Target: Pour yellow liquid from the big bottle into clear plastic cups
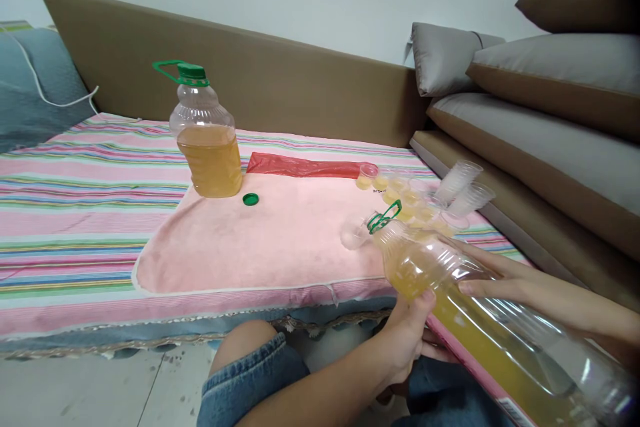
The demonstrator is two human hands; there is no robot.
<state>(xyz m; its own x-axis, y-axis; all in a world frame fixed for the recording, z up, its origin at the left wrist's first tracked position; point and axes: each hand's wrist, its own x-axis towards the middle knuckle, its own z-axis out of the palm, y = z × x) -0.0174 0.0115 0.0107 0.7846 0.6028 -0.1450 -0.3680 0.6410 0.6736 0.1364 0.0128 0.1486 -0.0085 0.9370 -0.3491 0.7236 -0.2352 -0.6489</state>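
Observation:
A large clear bottle of yellow liquid lies tilted across the lower right, its open mouth with a green ring and loop at a small clear cup. My left hand grips the bottle from below near its shoulder. On its upper side rests my right hand, fingers curled over it. Behind the bottle stand several small cups with yellow liquid. Two stacks of clear cups lean beside them. A green cap lies on the pink cloth.
A second bottle with a green cap stands upright at the left back. Red plastic lies along the cloth's rear edge. Stacked cushions rise at the right, and a brown headboard runs behind.

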